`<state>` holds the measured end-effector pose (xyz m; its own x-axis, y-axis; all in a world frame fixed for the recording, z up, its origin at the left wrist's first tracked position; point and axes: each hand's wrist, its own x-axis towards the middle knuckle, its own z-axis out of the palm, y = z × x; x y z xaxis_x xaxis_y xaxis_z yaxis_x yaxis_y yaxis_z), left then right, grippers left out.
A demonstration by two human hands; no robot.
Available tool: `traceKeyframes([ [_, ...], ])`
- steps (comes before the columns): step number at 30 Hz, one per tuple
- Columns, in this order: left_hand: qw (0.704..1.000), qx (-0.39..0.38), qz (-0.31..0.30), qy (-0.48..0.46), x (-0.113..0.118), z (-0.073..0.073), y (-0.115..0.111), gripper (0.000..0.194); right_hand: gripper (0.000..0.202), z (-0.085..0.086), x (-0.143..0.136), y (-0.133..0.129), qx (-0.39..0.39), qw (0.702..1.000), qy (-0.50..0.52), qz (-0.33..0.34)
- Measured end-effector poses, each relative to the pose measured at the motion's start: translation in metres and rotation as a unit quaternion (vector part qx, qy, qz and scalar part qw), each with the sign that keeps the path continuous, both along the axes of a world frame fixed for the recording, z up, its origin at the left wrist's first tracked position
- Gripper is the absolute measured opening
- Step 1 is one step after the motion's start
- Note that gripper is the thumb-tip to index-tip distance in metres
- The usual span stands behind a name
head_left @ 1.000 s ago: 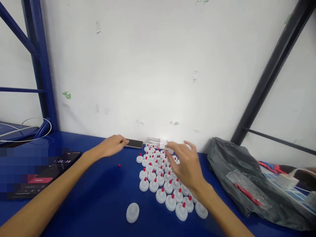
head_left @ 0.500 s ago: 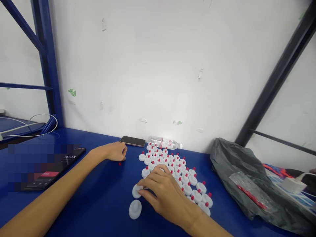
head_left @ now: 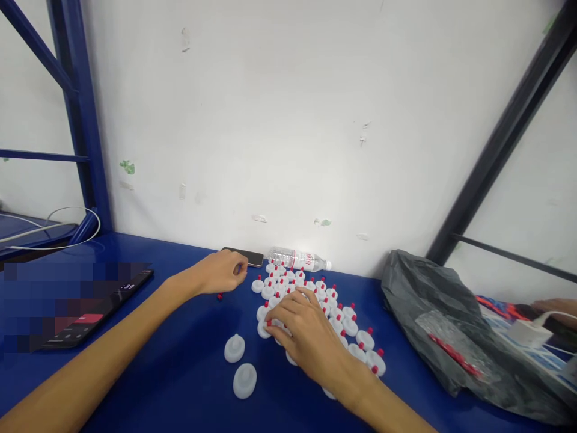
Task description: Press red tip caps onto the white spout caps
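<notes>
Several white caps with red tips [head_left: 336, 310] stand in rows on the blue table [head_left: 180, 373]. My right hand [head_left: 304, 334] lies flat over the near left part of the rows, its fingertips touching a cap [head_left: 262, 328] at the edge. Two white caps without red tips [head_left: 234, 347] [head_left: 244, 380] lie apart, just left of that hand. My left hand [head_left: 220, 273] is curled shut on the table, further back and left of the rows. I cannot see whether it holds anything. A small red piece [head_left: 219, 296] lies loose just in front of it.
A phone [head_left: 252, 258] and a lying water bottle [head_left: 300, 260] sit against the wall. A dark phone with a lit screen [head_left: 94, 300] lies at left. At right a grey plastic bag [head_left: 433, 307] holds a clear packet of red pieces [head_left: 451, 352]. Another person's hand [head_left: 556, 305] is at far right.
My right hand came back from the far rows, set a bare white cap down left of the rows, and now rests on the near caps. My left hand stayed near the phone.
</notes>
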<state>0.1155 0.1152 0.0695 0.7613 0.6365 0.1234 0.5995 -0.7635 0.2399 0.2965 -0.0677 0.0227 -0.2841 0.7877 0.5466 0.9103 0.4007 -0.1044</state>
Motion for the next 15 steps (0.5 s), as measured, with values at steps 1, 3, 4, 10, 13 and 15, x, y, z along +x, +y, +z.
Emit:
traceKeyframes([
  [1, 1.0, -0.002, -0.02, -0.018, 0.003, 0.003, -0.008, 0.027, 0.008, 0.002, 0.0, -0.001, 0.008, 1.0, 0.015, 0.001],
  [3, 0.996, -0.014, -0.069, -0.052, 0.008, 0.007, -0.025, 0.031, 0.009, 0.006, 0.001, -0.002, 0.03, 0.998, 0.049, -0.004],
  [4, 0.993, -0.025, -0.096, -0.066, 0.011, 0.007, -0.033, 0.033, 0.01, 0.008, 0.001, -0.003, 0.04, 0.997, 0.062, -0.011],
  [10, 0.969, -0.091, -0.199, -0.117, 0.021, 0.0, -0.058, 0.043, 0.009, 0.007, 0.004, -0.003, 0.06, 0.993, 0.084, -0.063],
  [13, 0.961, -0.111, -0.217, -0.132, 0.023, -0.003, -0.061, 0.048, 0.006, 0.006, 0.008, -0.002, 0.041, 0.989, 0.115, -0.077],
  [15, 0.96, -0.118, -0.216, -0.137, 0.024, -0.005, -0.062, 0.047, 0.008, 0.007, 0.01, -0.002, 0.031, 0.988, 0.131, -0.072],
])
